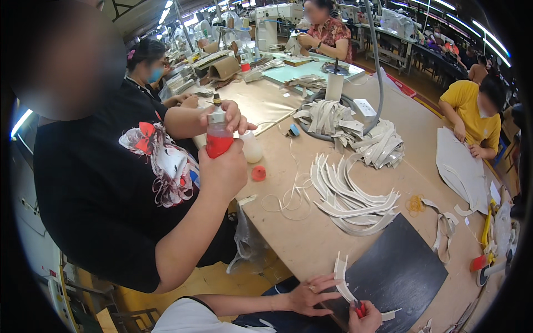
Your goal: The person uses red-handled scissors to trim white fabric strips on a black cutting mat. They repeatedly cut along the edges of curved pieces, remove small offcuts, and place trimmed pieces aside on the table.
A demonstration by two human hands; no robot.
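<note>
At the near edge of the table, a curved off-white strip (342,280) stands over a black mat (397,275). My left hand (308,295) is beside it with fingers spread, the fingertips at the strip's edge. My right hand (366,320) is closed around a small red-handled tool (361,309). The tool's dark tip meets the lower end of the strip; its exact kind is partly hidden by my fingers. A short off-white piece (391,315) lies on the mat just right of my right hand.
A pile of curved strips (355,200) lies beyond the mat, with bundled strips (380,144) behind. A co-worker in black, close on my left, holds a red bottle (219,141). Near it are a red cap (259,173) and loose cord (291,194). Other people work around the table.
</note>
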